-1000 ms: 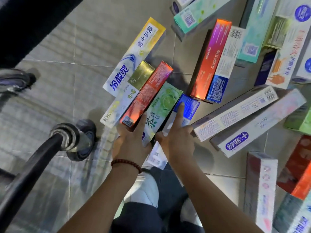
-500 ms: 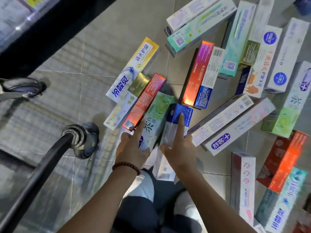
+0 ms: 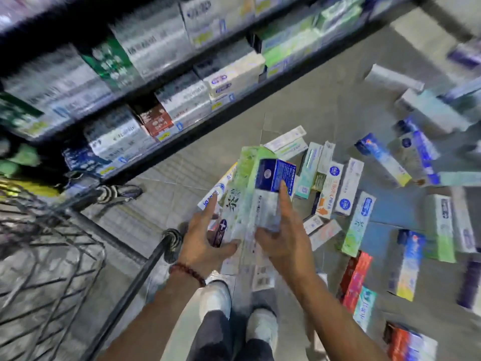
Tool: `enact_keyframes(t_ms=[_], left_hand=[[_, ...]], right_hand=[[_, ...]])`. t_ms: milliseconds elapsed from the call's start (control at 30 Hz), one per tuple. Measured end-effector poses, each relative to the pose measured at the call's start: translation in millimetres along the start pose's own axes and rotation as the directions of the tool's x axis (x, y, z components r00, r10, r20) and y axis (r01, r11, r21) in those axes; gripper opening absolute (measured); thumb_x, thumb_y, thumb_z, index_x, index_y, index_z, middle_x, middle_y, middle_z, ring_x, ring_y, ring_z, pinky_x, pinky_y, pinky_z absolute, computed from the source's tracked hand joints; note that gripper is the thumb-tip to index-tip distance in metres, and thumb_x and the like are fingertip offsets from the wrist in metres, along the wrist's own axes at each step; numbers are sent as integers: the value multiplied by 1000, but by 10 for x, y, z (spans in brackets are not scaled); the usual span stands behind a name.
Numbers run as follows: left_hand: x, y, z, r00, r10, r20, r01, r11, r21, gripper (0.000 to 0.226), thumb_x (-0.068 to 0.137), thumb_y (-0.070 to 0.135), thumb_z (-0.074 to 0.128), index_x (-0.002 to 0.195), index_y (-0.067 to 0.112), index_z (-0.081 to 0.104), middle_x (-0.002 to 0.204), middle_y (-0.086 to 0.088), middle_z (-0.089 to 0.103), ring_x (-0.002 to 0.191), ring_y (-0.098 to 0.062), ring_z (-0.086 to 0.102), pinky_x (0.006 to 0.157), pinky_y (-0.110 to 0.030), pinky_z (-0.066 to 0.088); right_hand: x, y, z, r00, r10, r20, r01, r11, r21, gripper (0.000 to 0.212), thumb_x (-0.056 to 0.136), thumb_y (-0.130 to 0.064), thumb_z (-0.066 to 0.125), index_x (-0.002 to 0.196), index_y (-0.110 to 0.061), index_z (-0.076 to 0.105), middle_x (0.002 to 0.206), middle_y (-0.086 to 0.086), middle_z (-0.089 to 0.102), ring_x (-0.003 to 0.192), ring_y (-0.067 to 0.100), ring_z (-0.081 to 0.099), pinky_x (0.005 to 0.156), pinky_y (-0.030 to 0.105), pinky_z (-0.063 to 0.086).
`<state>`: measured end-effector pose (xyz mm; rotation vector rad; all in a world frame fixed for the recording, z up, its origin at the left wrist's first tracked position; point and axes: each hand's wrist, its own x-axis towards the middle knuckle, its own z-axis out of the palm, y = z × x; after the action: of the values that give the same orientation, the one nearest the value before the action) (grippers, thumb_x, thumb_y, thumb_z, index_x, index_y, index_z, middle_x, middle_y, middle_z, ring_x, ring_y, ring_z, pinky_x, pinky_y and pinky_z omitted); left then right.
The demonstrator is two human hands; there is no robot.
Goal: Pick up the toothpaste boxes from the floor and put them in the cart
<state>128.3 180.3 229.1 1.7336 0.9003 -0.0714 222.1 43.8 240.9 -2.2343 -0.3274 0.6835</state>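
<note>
Toothpaste boxes [image 3: 247, 201] in a bundle sit clamped between the two hands, lifted above the floor [image 3: 208, 162]: a pale green box with a leaf print on top, a white box with a dark blue end [image 3: 274, 174] beside it, and a white-and-blue box and a red-and-purple one partly showing under the left side. The left hand [image 3: 205, 241] presses the bundle's left edge with the forefinger stretched along it and the thumb hooked under; the right hand [image 3: 282, 235] grips the right side, fingers laid over the blue-ended box. Half a second ago these boxes still lay fanned on the tiles under both hands; now they are gathered and raised, and the view has swung up to blurred shelves [image 3: 156, 82] stocked with toothpaste cartons. Many other boxes [image 3: 348, 188] lie scattered on the floor to the right. The wire cart [image 3: 52, 246] stands at the left; blur hides what its basket holds.
</note>
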Motion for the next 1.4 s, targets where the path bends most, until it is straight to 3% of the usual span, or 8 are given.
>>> enact_keyframes(t_ms=[167, 400, 633, 800, 833, 1167, 1233, 1400], left_hand=[[-359, 1269, -573, 990, 128, -63, -133, 987, -89, 101, 63, 9, 85, 130, 47, 22, 121, -8, 60, 90, -11, 66, 75, -18, 50], [-1099, 2756, -1517, 947, 260, -188, -301, 923, -238, 89, 72, -4, 75, 133, 38, 27, 108, 15, 53, 75, 19, 56, 63, -2, 44], [-2065, 3512, -2524, 878, 309, -365, -409, 880, -241, 78, 72, 2, 77, 129, 43, 40, 110, 1, 59, 70, -5, 61, 65, -16, 54], [-2717, 3388, -3150, 832, 272, -483, -402, 896, -188, 67, 75, -1, 74, 123, 36, 45, 104, 9, 57, 67, 2, 52, 82, -8, 42], [-2840, 3305, -3271, 824, 258, -505, -391, 903, -176, 66, 75, 0, 74, 123, 35, 47, 106, 6, 58, 64, 4, 53, 63, -3, 40], [-3777, 2022, -4278, 688, -33, -725, -258, 922, -288, 66, 55, 28, 87, 109, 50, 57, 104, 8, 65, 98, -13, 60, 86, -31, 53], [-3918, 1735, -4444, 677, -82, -732, -224, 924, -310, 66, 63, 13, 86, 111, 47, 56, 113, 2, 66, 99, -17, 62, 85, -37, 56], [-4142, 974, -4842, 629, -178, -757, -153, 926, -345, 67, 60, 24, 87, 112, 49, 54, 112, -5, 66, 93, -17, 63, 83, -30, 55]], right_hand=[[-174, -1173, -863, 981, -194, -5, 194, 980, 42, 96, 73, -35, 57, 143, -55, -6, 122, 5, 57, 87, 24, 62, 73, 36, 51], [-611, -2778, -1864, 892, -450, -35, 450, 882, 143, 88, 65, -45, 53, 138, -61, 7, 125, -4, 52, 112, 21, 57, 93, 42, 48], [-1249, -4070, -2264, 742, -670, 19, 656, 732, 182, 80, 82, -35, 64, 139, -60, 14, 134, -36, 37, 118, 12, 52, 91, 41, 48], [-1652, -4637, -2007, 658, -744, 115, 705, 663, 252, 76, 85, -29, 65, 135, -61, 17, 142, -30, 34, 129, 10, 45, 96, 42, 47], [-1719, -4720, -1914, 645, -750, 149, 703, 658, 270, 76, 87, -27, 64, 134, -62, 16, 141, -33, 32, 130, 9, 44, 96, 41, 47], [-2304, -5327, -396, 503, -730, 463, 655, 671, 347, 76, 90, -25, 62, 124, -74, 16, 147, -19, 35, 129, 12, 45, 100, 48, 45], [-2429, -5381, -54, 473, -713, 517, 639, 682, 356, 75, 90, -25, 62, 126, -74, 17, 150, -20, 31, 133, 10, 41, 102, 49, 43], [-2693, -5389, 727, 442, -655, 613, 663, 698, 269, 79, 87, -29, 63, 129, -74, 12, 152, -16, 29, 135, 16, 39, 102, 50, 43]])
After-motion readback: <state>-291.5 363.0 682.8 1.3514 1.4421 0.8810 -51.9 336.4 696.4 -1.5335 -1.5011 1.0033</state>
